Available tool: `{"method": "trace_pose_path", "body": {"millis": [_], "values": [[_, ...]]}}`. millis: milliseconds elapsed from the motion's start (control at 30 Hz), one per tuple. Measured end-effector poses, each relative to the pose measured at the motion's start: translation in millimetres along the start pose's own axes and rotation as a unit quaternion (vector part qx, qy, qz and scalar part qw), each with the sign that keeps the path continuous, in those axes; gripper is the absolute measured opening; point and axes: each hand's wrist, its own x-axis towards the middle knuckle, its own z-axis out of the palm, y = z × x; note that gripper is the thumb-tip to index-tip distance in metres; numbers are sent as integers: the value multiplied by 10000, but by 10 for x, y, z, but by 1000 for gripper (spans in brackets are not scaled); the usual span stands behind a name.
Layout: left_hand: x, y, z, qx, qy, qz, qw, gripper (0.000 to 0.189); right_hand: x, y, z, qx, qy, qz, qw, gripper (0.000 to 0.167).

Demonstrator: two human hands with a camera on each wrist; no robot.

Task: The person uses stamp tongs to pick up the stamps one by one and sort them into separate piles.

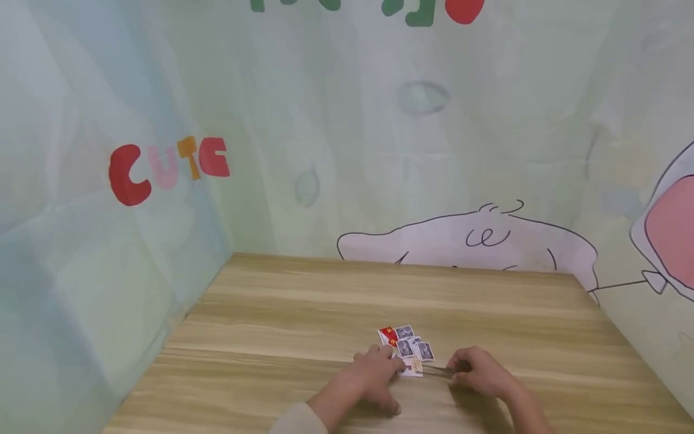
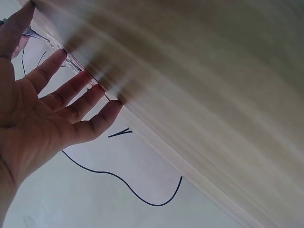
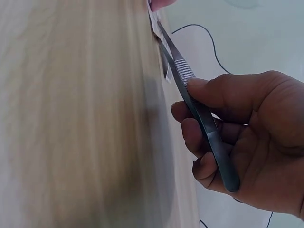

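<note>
Small pale printed card (image 1: 414, 367): thin, flat, rectangular, white-bordered; on the table at the front of a loose group, taken as clock centre in the head view.

Right hand (image 1: 479, 371), 3 o'clock: thumb and curled fingers pinch tweezers (image 3: 218, 152) at mid-length, seemingly for fine control. Tweezer arms slightly parted, tips at the card; whether they clasp it cannot be told.

Left hand (image 1: 374, 374), 9 o'clock: fingers spread, nothing gripped, a fingertip at the card's edge, probably steadying it.

Tweezers: slender, dark, smooth metal, ribbed grip.

Grey-printed cards (image 1: 425, 351), 12 o'clock: white-edged, partly overlapping.

Red-and-white card (image 1: 387, 336), between 10 and 11 o'clock: yellow marks.

Table (image 1: 303, 289): streaked wood-grain surface.
</note>
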Motion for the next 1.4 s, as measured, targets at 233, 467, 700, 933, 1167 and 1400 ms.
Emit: {"method": "trace_pose_path", "body": {"millis": [233, 467, 700, 933, 1167, 1400], "values": [[-3, 12, 23, 67, 59, 38, 10000, 73, 38, -5, 41, 55, 1, -18, 10000, 8], [3, 4, 24, 75, 66, 10, 9999, 76, 42, 29, 29, 172, -15, 19, 9998, 7], [3, 12, 35, 65, -49, -14, 10000, 76, 14, 56, 32, 229, -147, 12, 9996, 7], [21, -4, 32, 107, 5, -38, 9999, 82, -32, 32, -6, 400, -208, -104, 9989, 7], [21, -27, 23, 188, 29, -50, 9998, 81, -96, 29, -32, 603, -349, -84, 9975, 7], [19, -25, 12, 164, 30, 24, 9999, 81, -111, 50, -27, 596, -256, 35, 9979, 7]]}}
